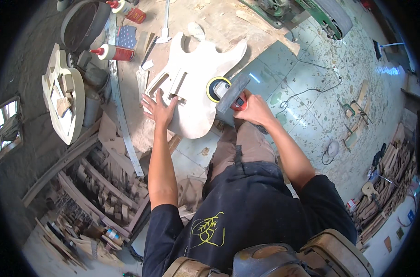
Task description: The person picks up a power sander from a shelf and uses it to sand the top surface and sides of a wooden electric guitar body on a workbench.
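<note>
A pale wooden electric guitar body [200, 69] with cut-out pickup slots lies on the workbench, overhanging its near edge. My left hand [161, 111] rests on its left side with the fingers spread, beside the slots. At the right edge of the body, my right hand [257, 110] is wrapped round a handheld power sander [232, 96]. The sander has a red part by my fingers, a grey piece across it and a round pad with a yellow rim. That pad is tilted against or very close to the body's edge; I cannot tell whether it touches.
Glue bottles [116, 52], a long metal ruler [122, 106] and a caliper [164, 32] lie on the dusty bench. Left stands another guitar body [64, 97]. A green machine [327, 21] is at the far right. A cable [307, 90] trails across the tiled floor; wood scraps [385, 189] are piled right.
</note>
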Action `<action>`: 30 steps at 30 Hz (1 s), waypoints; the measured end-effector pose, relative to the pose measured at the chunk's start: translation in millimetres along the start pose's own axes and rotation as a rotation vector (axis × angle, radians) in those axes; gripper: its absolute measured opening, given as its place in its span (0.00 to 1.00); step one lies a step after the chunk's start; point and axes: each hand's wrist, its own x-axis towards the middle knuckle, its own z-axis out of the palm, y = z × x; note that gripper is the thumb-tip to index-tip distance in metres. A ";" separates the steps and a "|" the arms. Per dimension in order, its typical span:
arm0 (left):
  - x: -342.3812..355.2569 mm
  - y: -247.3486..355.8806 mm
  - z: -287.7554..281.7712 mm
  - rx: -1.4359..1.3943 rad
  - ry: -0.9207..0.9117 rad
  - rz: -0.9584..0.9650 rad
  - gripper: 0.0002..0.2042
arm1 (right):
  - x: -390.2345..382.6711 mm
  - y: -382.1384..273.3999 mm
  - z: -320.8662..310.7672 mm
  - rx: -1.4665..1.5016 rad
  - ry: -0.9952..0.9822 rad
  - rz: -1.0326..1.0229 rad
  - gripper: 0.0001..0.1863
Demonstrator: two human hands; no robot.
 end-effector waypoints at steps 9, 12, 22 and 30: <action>2.2 -6.7 2.4 0.030 0.005 -0.001 0.49 | 13.0 -3.5 -0.7 0.148 0.275 0.012 0.28; 0.7 -1.4 -0.1 0.013 -0.004 -0.002 0.49 | 18.3 3.5 -8.4 0.166 0.384 0.021 0.27; -0.8 -0.7 -0.1 0.002 0.012 0.007 0.48 | 28.5 10.4 -64.2 -0.108 0.368 -0.001 0.25; 0.6 -4.8 1.9 0.013 0.023 0.020 0.47 | 39.6 -7.5 -63.8 -0.297 0.083 -0.133 0.27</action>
